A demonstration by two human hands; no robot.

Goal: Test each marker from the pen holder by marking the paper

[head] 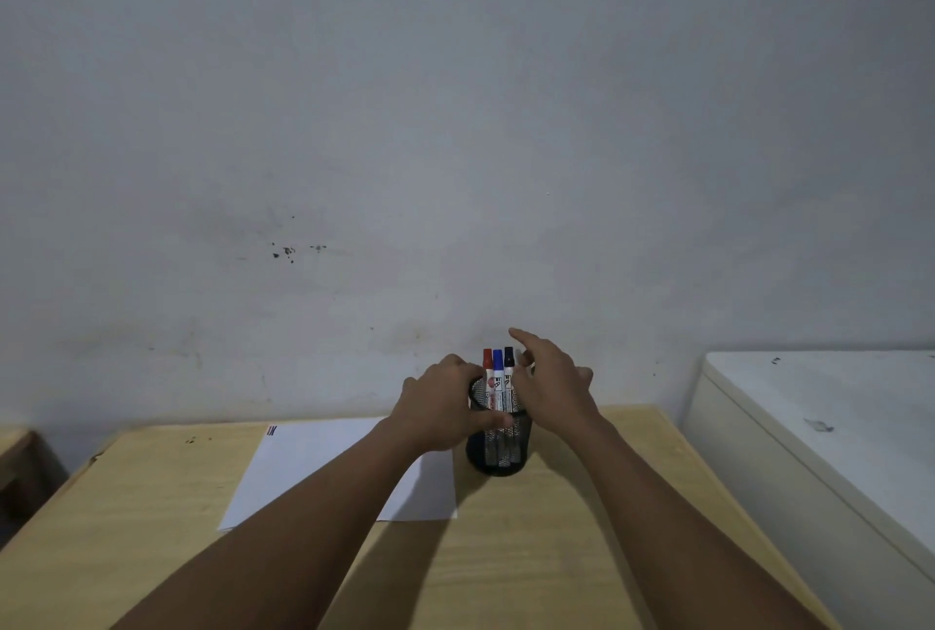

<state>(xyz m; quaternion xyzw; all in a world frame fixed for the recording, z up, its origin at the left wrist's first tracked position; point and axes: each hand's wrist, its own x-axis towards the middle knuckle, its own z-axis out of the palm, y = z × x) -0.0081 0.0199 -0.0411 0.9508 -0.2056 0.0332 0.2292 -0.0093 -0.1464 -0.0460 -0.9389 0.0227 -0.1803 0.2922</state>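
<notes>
A black mesh pen holder [497, 452] stands on the wooden table [531, 553], just right of a white sheet of paper [313, 467]. Three markers stand upright in it: one with a red cap [487, 359], one with a blue cap [498, 360] and one with a black cap [509, 358]. My left hand [441, 414] wraps around the holder's left side, thumb across its front. My right hand [554, 384] hovers at the right of the markers with fingers spread, close to the black-capped one; whether it touches is unclear.
The paper carries small red and blue marks [272, 430] at its far left corner. A grey wall [455, 149] rises right behind the table. A white cabinet or chest [819, 427] stands to the right, and a wooden edge [15, 447] shows at far left.
</notes>
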